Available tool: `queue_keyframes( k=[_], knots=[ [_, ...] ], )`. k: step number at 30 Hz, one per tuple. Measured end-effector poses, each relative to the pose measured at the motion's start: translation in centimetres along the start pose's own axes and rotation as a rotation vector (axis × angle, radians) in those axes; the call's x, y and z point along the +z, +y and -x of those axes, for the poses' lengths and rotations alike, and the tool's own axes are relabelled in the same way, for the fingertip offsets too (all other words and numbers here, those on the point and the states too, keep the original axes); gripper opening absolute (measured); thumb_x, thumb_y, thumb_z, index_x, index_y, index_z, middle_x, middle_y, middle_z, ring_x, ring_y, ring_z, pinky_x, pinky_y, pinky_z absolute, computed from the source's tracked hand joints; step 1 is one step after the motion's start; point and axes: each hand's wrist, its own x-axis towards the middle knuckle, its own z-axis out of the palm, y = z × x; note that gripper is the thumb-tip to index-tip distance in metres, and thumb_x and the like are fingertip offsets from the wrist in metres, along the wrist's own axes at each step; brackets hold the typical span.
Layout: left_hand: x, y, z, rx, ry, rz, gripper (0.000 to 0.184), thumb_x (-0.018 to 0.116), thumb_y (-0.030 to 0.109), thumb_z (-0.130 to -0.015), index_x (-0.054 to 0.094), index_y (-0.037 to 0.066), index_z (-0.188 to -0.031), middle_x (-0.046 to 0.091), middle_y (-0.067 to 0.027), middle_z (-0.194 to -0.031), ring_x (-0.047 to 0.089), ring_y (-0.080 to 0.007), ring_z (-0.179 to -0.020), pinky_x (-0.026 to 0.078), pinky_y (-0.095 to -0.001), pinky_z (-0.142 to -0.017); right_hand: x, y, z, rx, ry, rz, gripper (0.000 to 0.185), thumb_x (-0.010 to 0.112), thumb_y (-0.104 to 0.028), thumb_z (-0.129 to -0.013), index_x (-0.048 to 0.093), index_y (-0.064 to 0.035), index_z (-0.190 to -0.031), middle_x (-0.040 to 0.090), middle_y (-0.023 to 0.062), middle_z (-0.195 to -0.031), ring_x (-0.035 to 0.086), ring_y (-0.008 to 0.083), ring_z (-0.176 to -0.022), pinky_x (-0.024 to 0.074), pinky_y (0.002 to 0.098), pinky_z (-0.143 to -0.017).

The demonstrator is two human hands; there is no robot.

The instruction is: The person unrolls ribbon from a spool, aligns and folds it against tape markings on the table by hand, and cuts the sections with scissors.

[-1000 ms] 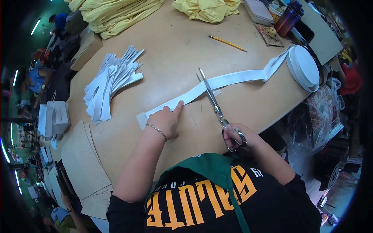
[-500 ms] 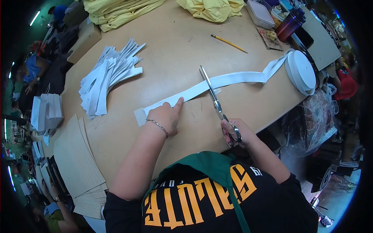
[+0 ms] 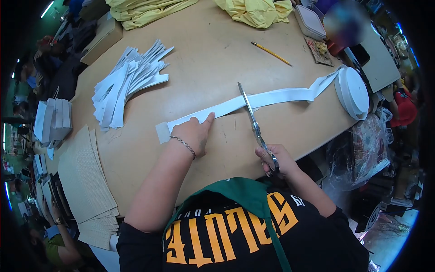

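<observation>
A long white strip [image 3: 281, 95] runs across the wooden table [image 3: 199, 59] from a white roll [image 3: 352, 93] at the right. My left hand [image 3: 191, 134] lies with its fingers apart on the strip's left end, the index finger pressing its lower edge, beside a small pale piece [image 3: 161, 132]. My right hand [image 3: 277, 159] is wrapped round the handles of metal scissors [image 3: 254, 124]. Their blades look closed together and cross the strip near its middle.
A pile of cut white strips [image 3: 129, 81] lies at the left. Yellow cloth [image 3: 256, 11], a pencil [image 3: 272, 53] and a plastic box [image 3: 310, 21] are farther back. Beige sheets [image 3: 84, 177] are at the lower left, where a co-worker's arm [image 3: 65, 235] shows.
The scissors' blades were apart at first and have come together across the strip. My left hand has stayed on the strip. The whole view has shifted a little.
</observation>
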Motion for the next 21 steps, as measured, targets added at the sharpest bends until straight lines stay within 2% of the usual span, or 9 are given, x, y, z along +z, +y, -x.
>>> queue_keyframes(
  k=[3, 6, 8, 10, 12, 15, 17, 19, 21],
  knots=[
    [0.1, 0.0, -0.1, -0.009, 0.001, 0.009, 0.097, 0.073, 0.031, -0.070, 0.012, 0.023, -0.146, 0.051, -0.0185, -0.116, 0.058, -0.0314, -0.100, 0.051, -0.0392, -0.081, -0.4, 0.5, -0.1, -0.016, -0.001, 0.044, 0.045, 0.062, -0.049, -0.083, 0.050, -0.0087, -0.067, 0.049, -0.0010, -0.052, 0.047, 0.0076, -0.043, 0.0368, 0.0207, -0.040],
    [0.0, 0.0, -0.1, -0.021, -0.010, 0.019, 0.096, 0.072, 0.030, -0.070, 0.013, 0.023, -0.145, 0.050, -0.0185, -0.116, 0.058, -0.0312, -0.100, 0.051, -0.0391, -0.081, -2.4, -0.5, 1.4, -0.147, 0.000, -0.036, 0.042, 0.057, -0.046, -0.086, 0.053, -0.0071, -0.071, 0.052, 0.0010, -0.055, 0.049, 0.0093, -0.046, 0.0381, 0.0219, -0.042],
    [0.1, 0.1, -0.1, -0.031, -0.012, 0.028, 0.095, 0.071, 0.028, -0.070, 0.014, 0.024, -0.145, 0.050, -0.0185, -0.116, 0.058, -0.0311, -0.100, 0.051, -0.0390, -0.081, -5.8, 0.0, 1.3, -0.423, -0.093, -0.437, 0.042, 0.051, -0.046, -0.088, 0.055, -0.0055, -0.078, 0.053, 0.0025, -0.058, 0.052, 0.0109, -0.048, 0.0395, 0.0231, -0.044],
    [0.0, 0.2, 0.0, -0.039, -0.006, 0.036, 0.094, 0.071, 0.027, -0.070, 0.015, 0.024, -0.145, 0.050, -0.0186, -0.116, 0.058, -0.0309, -0.100, 0.051, -0.0389, -0.081, -9.7, -1.4, 1.1, -0.524, 0.028, -0.248, 0.046, 0.046, -0.049, -0.089, 0.056, -0.0046, -0.086, 0.053, 0.0033, -0.059, 0.052, 0.0116, -0.048, 0.0393, 0.0223, -0.044],
    [-0.2, 0.3, 0.1, -0.033, -0.008, 0.057, 0.093, 0.071, 0.026, -0.070, 0.016, 0.024, -0.145, 0.050, -0.0186, -0.116, 0.058, -0.0310, -0.099, 0.051, -0.0387, -0.080, -14.0, -4.0, -0.4, -0.621, 0.113, -0.142, 0.041, 0.053, -0.045, -0.088, 0.056, -0.0048, -0.086, 0.051, 0.0012, -0.058, 0.051, 0.0113, -0.047, 0.0389, 0.0228, -0.043],
    [0.4, 0.1, 0.0, -0.014, 0.042, 0.077, 0.091, 0.072, 0.025, -0.070, 0.019, 0.023, -0.144, 0.051, -0.0183, -0.116, 0.059, -0.0313, -0.098, 0.051, -0.0384, -0.080, -17.6, -9.9, -3.4, -0.358, 0.544, 0.436, 0.034, 0.069, -0.038, -0.079, 0.057, -0.0060, -0.074, 0.048, -0.0018, -0.058, 0.048, 0.0100, -0.049, 0.0396, 0.0294, -0.047],
    [0.1, 0.0, 0.4, -0.022, 0.069, 0.130, 0.084, 0.068, 0.019, -0.073, 0.023, 0.023, -0.143, 0.052, -0.0175, -0.115, 0.059, -0.0303, -0.098, 0.049, -0.0393, -0.080, -21.6, -10.2, -9.0, -0.396, 0.745, 0.866, 0.042, 0.072, -0.042, -0.074, 0.059, -0.0025, -0.073, 0.056, 0.0057, -0.060, 0.054, 0.0186, -0.050, 0.0435, 0.0344, -0.052],
    [0.3, 0.1, 0.3, -0.049, 0.085, 0.169, 0.079, 0.065, 0.016, -0.075, 0.025, 0.025, -0.143, 0.052, -0.0166, -0.114, 0.059, -0.0288, -0.100, 0.048, -0.0399, -0.081, -22.9, -11.3, -12.3, -0.286, 0.860, 1.129, 0.045, 0.075, -0.042, -0.068, 0.061, 0.0006, -0.075, 0.062, 0.0156, -0.069, 0.061, 0.0311, -0.061, 0.0469, 0.0410, -0.061],
    [0.4, 0.1, 0.4, -0.060, 0.082, 0.197, 0.076, 0.061, 0.012, -0.077, 0.025, 0.026, -0.143, 0.053, -0.0158, -0.113, 0.059, -0.0274, -0.101, 0.046, -0.0401, -0.083, -25.3, -9.9, -15.9, -0.417, 0.917, 1.178, 0.045, 0.075, -0.039, -0.066, 0.063, 0.0019, -0.081, 0.064, 0.0203, -0.074, 0.062, 0.0386, -0.074, 0.0474, 0.0449, -0.068]
  ],
)
